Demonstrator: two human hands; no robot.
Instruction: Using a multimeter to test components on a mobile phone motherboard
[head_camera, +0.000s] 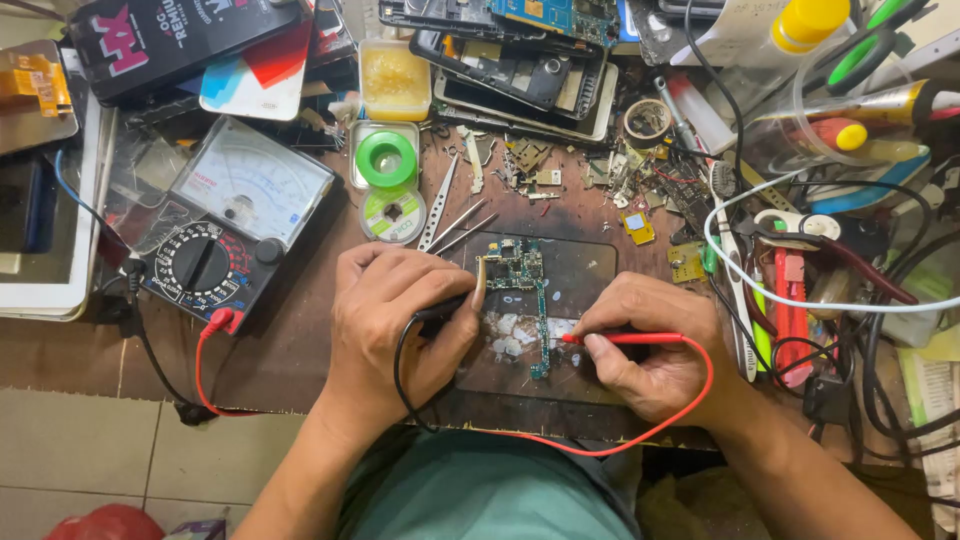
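Circuit board (524, 290) sits dead centre on the mat (585, 265). Black probe (445, 306) is pinched in left hand (395, 315), red probe (625, 338) in right hand (655, 345) at 3 o'clock. One slip and neighbouring contacts probably get bridged.

The circuit board (525, 290) lies on a mat (585, 270) at the bench's near edge, between the left hand (395, 320) and the right hand (650, 350). A meter (235, 220) sits well left of it. Tweezers (450, 215) lie just behind the board, solder reels (388, 185) beside them, and opened phones (520, 60) farther back.
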